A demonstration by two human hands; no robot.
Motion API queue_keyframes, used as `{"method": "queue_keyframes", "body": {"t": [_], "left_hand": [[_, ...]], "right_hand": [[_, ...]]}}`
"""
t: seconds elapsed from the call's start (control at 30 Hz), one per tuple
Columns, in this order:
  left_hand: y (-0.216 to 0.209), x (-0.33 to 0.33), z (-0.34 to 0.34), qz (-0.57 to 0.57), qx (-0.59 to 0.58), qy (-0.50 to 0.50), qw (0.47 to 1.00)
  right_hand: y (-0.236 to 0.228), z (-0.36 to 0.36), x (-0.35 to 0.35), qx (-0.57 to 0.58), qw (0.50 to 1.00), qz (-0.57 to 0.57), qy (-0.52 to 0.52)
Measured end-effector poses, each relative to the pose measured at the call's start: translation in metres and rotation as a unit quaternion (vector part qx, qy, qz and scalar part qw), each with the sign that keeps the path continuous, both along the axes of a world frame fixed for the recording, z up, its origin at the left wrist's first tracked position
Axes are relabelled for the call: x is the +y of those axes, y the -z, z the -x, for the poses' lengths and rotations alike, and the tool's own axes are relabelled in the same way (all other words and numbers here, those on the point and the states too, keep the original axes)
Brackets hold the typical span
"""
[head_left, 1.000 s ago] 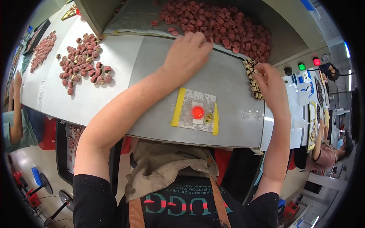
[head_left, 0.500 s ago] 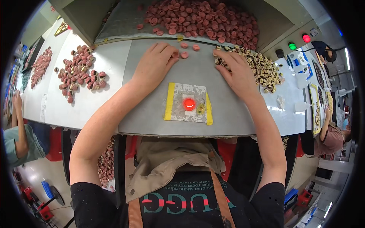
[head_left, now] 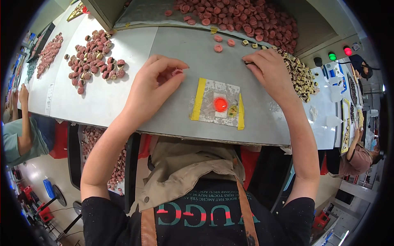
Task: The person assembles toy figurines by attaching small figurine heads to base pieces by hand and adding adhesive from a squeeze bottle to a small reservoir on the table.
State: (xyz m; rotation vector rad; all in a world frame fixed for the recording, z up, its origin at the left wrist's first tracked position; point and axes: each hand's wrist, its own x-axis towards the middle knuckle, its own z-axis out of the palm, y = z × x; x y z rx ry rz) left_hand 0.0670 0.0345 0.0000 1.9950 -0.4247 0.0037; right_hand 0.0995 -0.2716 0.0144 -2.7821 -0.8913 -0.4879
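Observation:
My left hand (head_left: 152, 84) is curled above the grey tabletop, with a small pink scalloped cap (head_left: 177, 72) between its thumb and fingers. My right hand (head_left: 269, 74) is pinched around a small dark piece (head_left: 248, 63), mostly hidden by the fingers, beside a pile of cream-and-dark pieces (head_left: 301, 76). Three loose pink caps (head_left: 218, 48) lie on the table between the hands, farther away. Nearer me is a flat square pad (head_left: 209, 111) edged with yellow tape, with a glowing red round spot (head_left: 220, 104) in its middle.
A large heap of pink caps (head_left: 246, 18) fills the opening at the back. Pink pieces with dark and cream parts (head_left: 96, 61) lie at the left. Red and green lamps (head_left: 332, 56) are at the right. Under the table stands a black bin (head_left: 132, 164); other people work at both sides.
My left hand has come back toward me from near the loose caps and now holds a pink cap. My right hand now pinches a dark piece. The whole view has shifted slightly.

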Motion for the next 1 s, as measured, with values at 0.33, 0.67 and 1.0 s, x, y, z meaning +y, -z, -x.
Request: {"method": "queue_keyframes", "body": {"t": [0.33, 0.67, 1.0], "left_hand": [[0.000, -0.029, 0.040, 0.484, 0.322, 0.032, 0.813], [0.004, -0.034, 0.055, 0.529, 0.383, 0.026, 0.757], [0.012, -0.026, 0.058, 0.544, 0.378, 0.072, 0.746]], "right_hand": [[-0.010, 0.021, 0.017, 0.176, 0.981, -0.086, 0.011], [-0.009, 0.034, 0.025, 0.162, 0.972, -0.133, 0.102], [-0.018, 0.044, 0.037, 0.192, 0.969, -0.131, 0.089]]}}
